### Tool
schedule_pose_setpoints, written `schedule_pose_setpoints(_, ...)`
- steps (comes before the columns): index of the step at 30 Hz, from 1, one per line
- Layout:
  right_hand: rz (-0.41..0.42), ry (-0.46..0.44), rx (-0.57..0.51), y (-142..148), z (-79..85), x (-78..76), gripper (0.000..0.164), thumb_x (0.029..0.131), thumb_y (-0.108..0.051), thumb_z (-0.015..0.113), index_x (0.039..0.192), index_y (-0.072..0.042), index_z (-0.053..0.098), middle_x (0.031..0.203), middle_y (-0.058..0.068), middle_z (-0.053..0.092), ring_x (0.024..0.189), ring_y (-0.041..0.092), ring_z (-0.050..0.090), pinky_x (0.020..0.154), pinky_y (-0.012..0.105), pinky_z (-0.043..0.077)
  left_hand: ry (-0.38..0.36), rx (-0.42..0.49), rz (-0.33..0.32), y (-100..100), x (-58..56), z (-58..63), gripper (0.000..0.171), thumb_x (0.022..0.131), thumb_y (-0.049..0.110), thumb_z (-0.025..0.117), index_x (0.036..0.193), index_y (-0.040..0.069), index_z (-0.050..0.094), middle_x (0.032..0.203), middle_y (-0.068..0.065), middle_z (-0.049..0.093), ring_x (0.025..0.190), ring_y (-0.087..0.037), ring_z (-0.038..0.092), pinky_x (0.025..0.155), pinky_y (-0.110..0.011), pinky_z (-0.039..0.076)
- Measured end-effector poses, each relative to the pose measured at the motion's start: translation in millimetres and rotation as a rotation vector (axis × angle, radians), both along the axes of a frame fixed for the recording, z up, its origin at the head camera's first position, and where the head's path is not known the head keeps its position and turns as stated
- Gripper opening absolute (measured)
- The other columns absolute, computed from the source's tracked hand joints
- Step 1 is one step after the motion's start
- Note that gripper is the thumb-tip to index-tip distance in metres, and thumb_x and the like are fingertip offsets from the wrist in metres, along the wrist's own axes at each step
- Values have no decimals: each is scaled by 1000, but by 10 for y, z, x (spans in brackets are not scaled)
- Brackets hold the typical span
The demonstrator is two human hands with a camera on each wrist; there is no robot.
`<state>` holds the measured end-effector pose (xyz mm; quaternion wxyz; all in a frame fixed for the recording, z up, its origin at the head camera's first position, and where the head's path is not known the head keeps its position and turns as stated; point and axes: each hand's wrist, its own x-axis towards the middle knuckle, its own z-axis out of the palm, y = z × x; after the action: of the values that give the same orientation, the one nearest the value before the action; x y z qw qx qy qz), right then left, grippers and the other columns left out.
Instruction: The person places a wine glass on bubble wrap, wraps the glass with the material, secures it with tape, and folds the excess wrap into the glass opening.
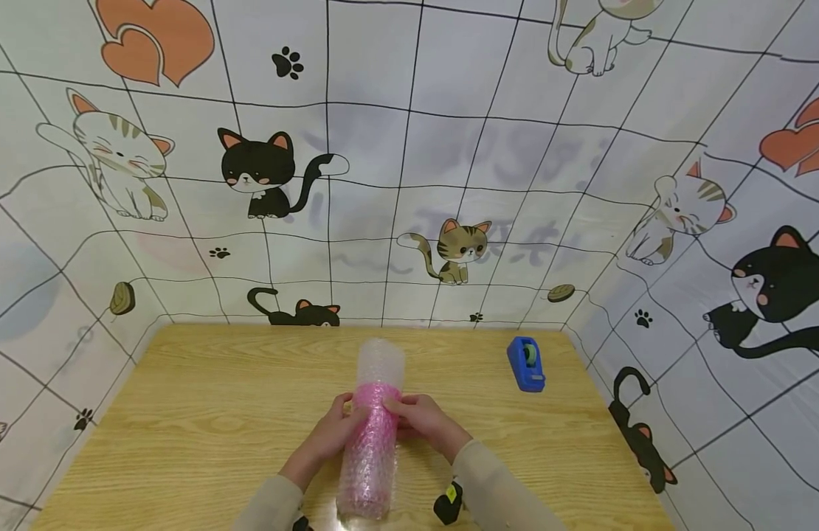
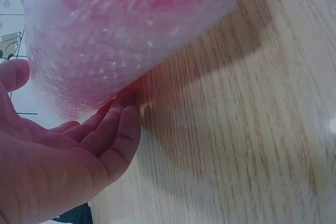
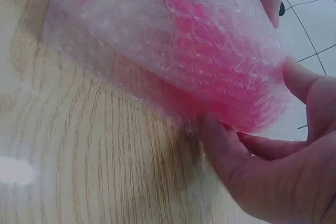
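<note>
A long roll of clear bubble wrap lies on the table, pointing away from me, with something pink showing through it. Its far end is clear wrap with no pink inside. My left hand grips the roll's left side, thumb on top and fingers curled low against it. On the other side my right hand holds it with the thumb over the top. In the right wrist view, a loose flap of bubble wrap spreads out along the tabletop beside the fingers. What the pink thing is stays hidden under the wrap.
A blue tape dispenser with a green roll stands at the back right of the wooden table. White cat-print cloth hangs behind the table and at both sides. A black piece with a yellow mark shows by the right sleeve.
</note>
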<state>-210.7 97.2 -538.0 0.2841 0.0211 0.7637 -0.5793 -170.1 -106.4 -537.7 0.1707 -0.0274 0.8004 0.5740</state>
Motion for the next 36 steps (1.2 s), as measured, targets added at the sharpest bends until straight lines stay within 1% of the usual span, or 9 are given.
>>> schedule_pose_setpoints(4,-18,18,5,-7,2,11,68,90,-49,64,130,5,54,113,13,70,101,24,68,95,46,53,4,-9,1,-1,-6,-7,77,95,48,54,148,0,27,128,-30,56,114,-39,60,94,-52,51)
schedule_pose_setpoints(10,-49,17,11,-5,19,25,70,90,-48,65,130,7,48,117,17,64,101,25,67,95,47,53,12,-15,15,10,-15,-31,79,93,49,56,147,-1,27,126,-30,57,113,-39,60,95,-52,50)
schedule_pose_setpoints(12,-47,22,-15,0,15,23,70,91,-45,65,130,10,47,118,20,64,103,27,67,95,48,53,15,-21,20,19,-16,-32,80,92,49,57,147,-1,27,127,-31,56,114,-40,60,95,-53,50)
schedule_pose_setpoints(16,-37,26,-51,8,-7,17,66,94,-39,63,131,13,48,117,21,66,103,26,68,96,48,52,17,-28,28,45,-16,-23,83,91,52,58,147,0,26,128,-31,57,113,-39,60,94,-53,51)
schedule_pose_setpoints(23,-15,6,-50,24,-12,7,61,95,-41,61,132,7,52,117,15,67,103,24,67,98,48,52,10,-5,37,84,-16,-32,85,90,54,60,148,2,24,131,-29,56,111,-36,62,92,-52,52)
schedule_pose_setpoints(27,-26,-1,19,18,10,10,63,92,-46,62,132,2,54,124,13,63,107,25,61,98,48,50,7,6,39,80,-9,-44,87,90,54,61,148,2,23,129,-28,57,108,-33,64,89,-50,54)
schedule_pose_setpoints(31,-50,-11,76,12,36,21,66,90,-50,64,133,-1,54,131,14,56,113,30,53,97,51,47,6,12,42,75,-5,-38,87,89,54,61,148,3,23,127,-27,58,105,-31,64,87,-49,55)
schedule_pose_setpoints(33,-57,-15,70,9,47,27,67,90,-49,64,134,0,52,132,16,55,114,32,53,99,52,47,6,11,45,74,-3,-31,86,89,54,61,148,3,24,127,-27,58,105,-31,64,87,-49,55)
schedule_pose_setpoints(36,-55,-34,27,8,50,33,68,91,-48,63,136,2,49,130,17,57,114,31,57,100,53,48,5,10,47,79,1,-20,86,89,54,61,147,2,25,127,-27,57,105,-31,64,88,-50,55)
